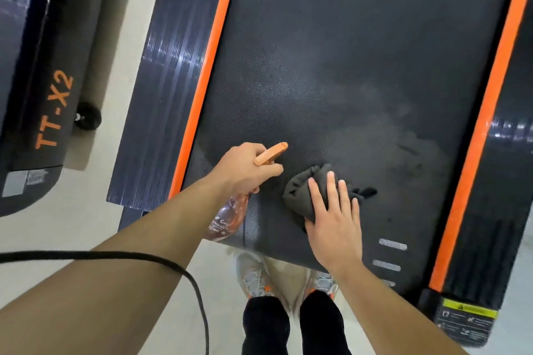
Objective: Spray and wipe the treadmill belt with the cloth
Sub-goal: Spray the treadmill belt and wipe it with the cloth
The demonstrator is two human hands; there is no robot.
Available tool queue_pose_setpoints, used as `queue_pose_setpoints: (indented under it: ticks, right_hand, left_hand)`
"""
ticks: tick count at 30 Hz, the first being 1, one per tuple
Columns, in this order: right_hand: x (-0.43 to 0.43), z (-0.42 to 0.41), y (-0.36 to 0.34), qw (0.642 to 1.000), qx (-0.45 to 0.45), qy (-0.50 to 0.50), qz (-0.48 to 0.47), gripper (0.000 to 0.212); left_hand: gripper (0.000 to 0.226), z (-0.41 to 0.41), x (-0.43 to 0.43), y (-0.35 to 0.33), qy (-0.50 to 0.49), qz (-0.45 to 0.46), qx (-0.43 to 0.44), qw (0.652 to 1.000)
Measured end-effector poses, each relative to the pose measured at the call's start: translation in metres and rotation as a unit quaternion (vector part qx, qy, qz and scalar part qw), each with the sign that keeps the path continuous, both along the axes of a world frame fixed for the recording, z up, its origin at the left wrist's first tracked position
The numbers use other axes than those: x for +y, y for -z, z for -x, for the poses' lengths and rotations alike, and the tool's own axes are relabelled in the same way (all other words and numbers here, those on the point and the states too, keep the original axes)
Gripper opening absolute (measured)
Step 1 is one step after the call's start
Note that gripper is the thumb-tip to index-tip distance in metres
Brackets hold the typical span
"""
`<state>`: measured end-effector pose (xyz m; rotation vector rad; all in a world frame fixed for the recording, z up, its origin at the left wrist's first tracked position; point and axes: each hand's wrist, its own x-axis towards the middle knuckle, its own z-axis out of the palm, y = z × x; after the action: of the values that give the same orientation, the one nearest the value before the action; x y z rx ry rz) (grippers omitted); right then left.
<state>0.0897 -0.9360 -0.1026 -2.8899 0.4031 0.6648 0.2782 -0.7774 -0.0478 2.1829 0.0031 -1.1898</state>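
Observation:
The black treadmill belt (360,52) fills the middle of the view, with a paler patch toward its near right. My left hand (248,170) grips a clear pinkish spray bottle (227,216) with an orange nozzle (272,153), held over the belt's near left part and pointing away from me. My right hand (334,219) lies flat, fingers straight, pressing a crumpled dark cloth (305,190) onto the belt near its rear end.
Orange strips (207,72) and dark ribbed side rails (161,101) border the belt on both sides. A second machine marked TT-X2 (43,95) stands to the left across a strip of pale floor. A black cable (161,259) crosses my left forearm. My shoes (253,279) stand behind the belt's end.

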Motion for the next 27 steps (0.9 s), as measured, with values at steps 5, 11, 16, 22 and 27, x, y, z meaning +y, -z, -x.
queue_pose_setpoints:
  ticks: [5,11,16,22,27]
  right_hand:
    - [-0.006,0.038,0.001,0.999,0.011,0.036,0.002,0.096]
    - [-0.034,0.024,0.003,0.997,-0.026,0.069,-0.013,0.086]
    - [-0.101,-0.122,0.017,0.985,-0.089,0.148,-0.024,0.072]
    - [-0.074,-0.144,0.029,0.991,-0.124,-0.056,-0.015,0.078]
    - [-0.101,-0.080,0.018,0.927,-0.049,-0.359,-0.099,0.095]
  left_hand:
    - [0.021,-0.004,-0.026,-0.004,0.014,0.005,0.001,1.000]
    - [0.022,-0.003,-0.060,-0.006,0.049,-0.010,-0.008,0.999]
    - [0.031,-0.015,-0.060,0.001,-0.048,0.009,-0.035,0.998]
    - [0.038,-0.030,-0.040,-0.004,-0.103,0.017,-0.038,0.994]
    - [0.055,-0.031,-0.029,-0.024,-0.114,0.003,-0.010,0.993]
